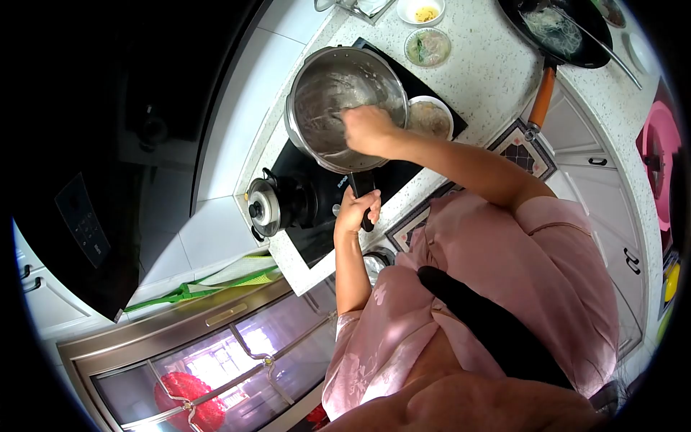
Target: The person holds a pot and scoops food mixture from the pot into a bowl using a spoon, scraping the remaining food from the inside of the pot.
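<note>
**Pink short-sleeved garment (504,288) nearest camera; both hands at the pot**

A wide black strap (497,331) crosses the garment. Beyond it, the round silver metal pot (309,90) is over the cooktop; its supporting contact is hidden. Pale residue smears its interior.

Left hand (357,210): fingers closed around the pot's long black handle (363,183).
Right hand (369,131): inside the pot opening, fingers curled and blurred; whether it grips anything cannot be told.

Containers:
- White round bowl (432,99), just beside the pot: pale beige contents.
- Clear round bowl (448,47): pale green and pinkish contents.
- Smaller-looking white bowl (406,12), at the upper frame edge: yellow contents.
- Black wok (512,16) with orange handle (543,99): translucent strands and a metal utensil (622,66).

Markings: white lettering on the black glass cooktop (317,241) appears to read "SUPOR".

Clearances: white speckled counter (479,79) separates the clear bowl from the wok. The right forearm crosses the counter's front edge.
</note>
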Demonstrator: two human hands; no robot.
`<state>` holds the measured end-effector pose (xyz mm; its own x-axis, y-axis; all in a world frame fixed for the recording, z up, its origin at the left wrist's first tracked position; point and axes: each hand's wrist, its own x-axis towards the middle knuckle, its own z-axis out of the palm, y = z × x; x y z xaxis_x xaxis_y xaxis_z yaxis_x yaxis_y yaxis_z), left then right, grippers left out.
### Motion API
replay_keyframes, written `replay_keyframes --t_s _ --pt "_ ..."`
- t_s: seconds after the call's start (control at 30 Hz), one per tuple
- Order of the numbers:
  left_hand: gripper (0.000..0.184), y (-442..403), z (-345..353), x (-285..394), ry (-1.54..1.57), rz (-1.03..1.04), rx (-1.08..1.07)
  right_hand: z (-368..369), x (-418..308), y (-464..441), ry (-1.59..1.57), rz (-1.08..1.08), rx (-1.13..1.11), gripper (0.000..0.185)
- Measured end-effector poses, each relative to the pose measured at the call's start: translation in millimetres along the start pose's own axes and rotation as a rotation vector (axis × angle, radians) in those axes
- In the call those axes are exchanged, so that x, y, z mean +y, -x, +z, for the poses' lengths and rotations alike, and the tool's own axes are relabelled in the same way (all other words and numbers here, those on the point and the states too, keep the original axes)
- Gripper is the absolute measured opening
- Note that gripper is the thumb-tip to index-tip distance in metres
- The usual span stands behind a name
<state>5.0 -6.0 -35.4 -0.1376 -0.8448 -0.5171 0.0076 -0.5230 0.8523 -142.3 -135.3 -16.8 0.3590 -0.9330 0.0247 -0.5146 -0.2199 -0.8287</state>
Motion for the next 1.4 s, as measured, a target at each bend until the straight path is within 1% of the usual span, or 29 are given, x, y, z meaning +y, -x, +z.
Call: replay_keyframes --t_s 0.03,0.1,0.13,0.17,0.23,0.27,0.37,0.43,0.5,0.57,0.63,0.67,0.7,0.73,0.77,0.83,0.87,0.9,1.0,1.07,1.1,1.17,1.2,1.23,1.3,1.37,1.4 --pt "0.011 0.3 -1.2 -1.6 0.000 0.010 -0.008 6.4 -10.6 -1.4 -0.029 -0.023 0.057 0.015" --pt "0.011 0.3 0.1 -0.1 -0.017 0.012 -0.014 10.8 -24.2 -0.9 -0.004 -0.082 0.030 0.018" --pt "0.011 0.2 0.8 1.0 -0.029 0.015 -0.019 10.7 -23.3 -3.0 0.009 -0.081 -0.077 0.020" --pt "0.011 0.1 1.4 2.5 -0.029 0.018 -0.017 11.7 -19.2 -5.6 0.010 -0.084 -0.077 0.020" --pt "0.012 0.9 4.0 3.5 -0.045 0.002 -0.006 15.2 -2.5 -10.2 0.039 0.132 -0.139 0.021" --pt "0.012 1.5 5.1 3.4 -0.040 0.004 -0.002 14.9 8.3 -14.3 0.014 0.188 -0.149 0.020" --pt "0.013 1.6 6.1 3.3 -0.042 -0.001 0.011 7.0 7.9 -15.0 -0.012 0.136 -0.106 0.020" --pt "0.014 1.6 6.5 3.0 -0.017 -0.010 0.016 12.6 -12.8 -17.6 -0.022 0.105 -0.093 0.020" --pt "0.013 0.9 7.2 3.5 -0.037 -0.010 0.014 16.6 -25.2 -18.1 -0.041 -0.080 -0.056 0.020" --pt "0.013 1.1 7.0 5.5 -0.056 -0.006 0.012 23.9 -21.7 -20.9 -0.010 -0.073 -0.009 0.022" --pt "0.013 1.8 7.5 7.2 -0.081 -0.025 0.020 15.8 -13.1 -24.7 -0.019 0.094 -0.064 0.020" --pt "0.013 1.7 7.5 5.6 -0.078 -0.026 0.018 9.0 -2.6 -22.9 -0.051 0.110 -0.068 0.019" --pt "0.012 1.6 6.6 4.3 -0.038 -0.025 0.010 6.9 3.5 -25.6 -0.058 0.172 -0.047 0.021" --pt "0.012 0.1 5.9 3.9 0.002 -0.020 0.000 6.7 8.3 -25.1 -0.070 0.169 -0.027 0.020" --pt "0.012 -0.7 5.8 3.8 0.001 -0.017 -0.002 6.5 12.2 -25.7 -0.083 0.165 -0.007 0.018" --pt "0.012 0.2 5.6 3.4 -0.008 -0.012 -0.003 3.5 -6.9 -23.4 -0.056 0.045 -0.022 0.018" --pt "0.012 0.1 6.8 3.9 -0.011 -0.014 -0.005 11.8 -15.6 -21.6 -0.101 -0.014 0.052 0.020" --pt "0.012 0.7 7.9 5.1 0.006 -0.026 0.010 11.6 -28.2 -22.9 -0.084 -0.045 0.008 0.020" --pt "0.012 1.5 8.4 5.5 -0.002 -0.022 0.015 22.2 -30.0 -28.3 -0.071 -0.111 0.028 0.019" --pt "0.010 1.3 9.0 5.8 -0.020 -0.007 -0.003 17.2 -14.6 -29.8 -0.051 0.146 -0.068 0.020" --pt "0.010 2.6 8.2 4.7 -0.016 -0.009 0.000 16.9 2.5 -35.0 -0.028 0.141 -0.098 0.021" --pt "0.011 -0.1 7.2 2.8 0.003 -0.013 -0.016 17.6 24.1 -35.0 -0.057 0.249 -0.058 0.021" --pt "0.015 -1.0 5.8 1.5 0.025 -0.008 -0.017 14.9 19.9 -30.1 -0.067 0.238 -0.003 0.021" --pt "0.015 -1.2 6.3 0.4 0.028 -0.006 -0.019 16.4 13.2 -28.1 -0.063 0.238 -0.004 0.021" --pt "0.015 0.2 7.0 1.7 0.028 -0.021 0.001 22.1 -8.9 -29.7 -0.046 0.057 -0.002 0.022" --pt "0.014 1.1 8.2 4.2 -0.008 -0.013 -0.004 25.0 -27.2 -29.8 -0.017 -0.106 0.046 0.022" --pt "0.013 0.9 8.6 5.3 -0.034 -0.005 -0.009 24.6 -26.9 -28.8 -0.016 -0.126 0.063 0.020"
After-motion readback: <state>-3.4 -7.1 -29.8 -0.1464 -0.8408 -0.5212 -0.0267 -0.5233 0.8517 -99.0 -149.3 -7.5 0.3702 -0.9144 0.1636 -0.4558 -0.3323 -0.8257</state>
